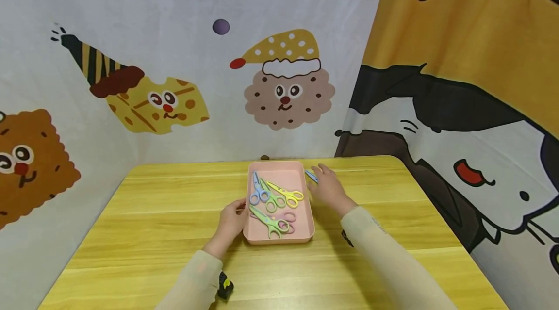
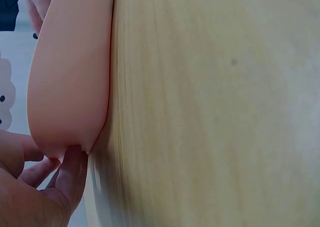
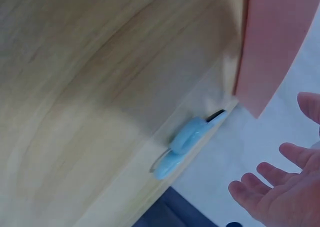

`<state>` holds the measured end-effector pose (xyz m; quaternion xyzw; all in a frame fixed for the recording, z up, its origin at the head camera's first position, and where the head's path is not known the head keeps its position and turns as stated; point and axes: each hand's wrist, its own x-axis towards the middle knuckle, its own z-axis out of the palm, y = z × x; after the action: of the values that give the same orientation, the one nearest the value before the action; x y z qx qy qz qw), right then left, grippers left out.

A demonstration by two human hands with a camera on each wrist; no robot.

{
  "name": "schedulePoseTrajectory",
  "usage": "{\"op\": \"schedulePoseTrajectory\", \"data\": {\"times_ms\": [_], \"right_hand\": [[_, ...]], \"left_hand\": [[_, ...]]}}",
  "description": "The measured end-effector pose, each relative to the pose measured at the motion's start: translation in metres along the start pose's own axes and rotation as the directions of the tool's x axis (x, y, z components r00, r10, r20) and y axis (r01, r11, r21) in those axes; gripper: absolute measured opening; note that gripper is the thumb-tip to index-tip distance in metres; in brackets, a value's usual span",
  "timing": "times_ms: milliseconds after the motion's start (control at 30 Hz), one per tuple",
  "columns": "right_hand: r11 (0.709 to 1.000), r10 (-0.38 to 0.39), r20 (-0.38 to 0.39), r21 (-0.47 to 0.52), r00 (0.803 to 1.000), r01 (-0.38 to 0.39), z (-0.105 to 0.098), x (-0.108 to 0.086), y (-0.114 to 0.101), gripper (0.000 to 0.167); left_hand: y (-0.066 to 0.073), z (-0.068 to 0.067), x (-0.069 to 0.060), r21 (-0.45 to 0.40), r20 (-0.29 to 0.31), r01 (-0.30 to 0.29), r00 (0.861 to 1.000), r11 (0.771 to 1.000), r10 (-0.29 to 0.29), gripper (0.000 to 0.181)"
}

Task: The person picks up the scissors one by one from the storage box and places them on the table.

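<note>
A pink tray on the table holds several pairs of children's scissors: blue scissors, green scissors, yellow scissors, more green scissors and pink scissors partly beneath them. My left hand rests its fingertips against the tray's left outer wall, seen closely in the left wrist view. Beyond the tray's right side, light blue scissors lie on the table near its far edge. My right hand hovers by these, its fingers spread and apart from them.
The wooden table reaches back to a patterned curtain. Wrist bands, one of them black, sit below both cuffs. The tray's rim stands above the table around the scissors.
</note>
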<state>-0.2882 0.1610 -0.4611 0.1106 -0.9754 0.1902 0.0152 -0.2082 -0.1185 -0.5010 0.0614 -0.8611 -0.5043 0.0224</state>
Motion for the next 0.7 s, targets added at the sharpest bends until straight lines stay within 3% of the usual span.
{"op": "schedulePoseTrajectory", "data": {"times_ms": [433,700], "right_hand": [[0.986,-0.166,0.049,-0.025,0.985,0.167,0.004,-0.011,-0.024,0.082],[0.980,-0.198,0.096,-0.017,0.975,0.201,0.009,-0.019,-0.037,0.087]], "left_hand": [[0.000,0.000,0.000,-0.018,0.006,0.014,1.000,1.000,-0.013,0.035],[0.000,0.000,0.000,-0.020,0.008,0.017,1.000,1.000,-0.017,0.036]]}}
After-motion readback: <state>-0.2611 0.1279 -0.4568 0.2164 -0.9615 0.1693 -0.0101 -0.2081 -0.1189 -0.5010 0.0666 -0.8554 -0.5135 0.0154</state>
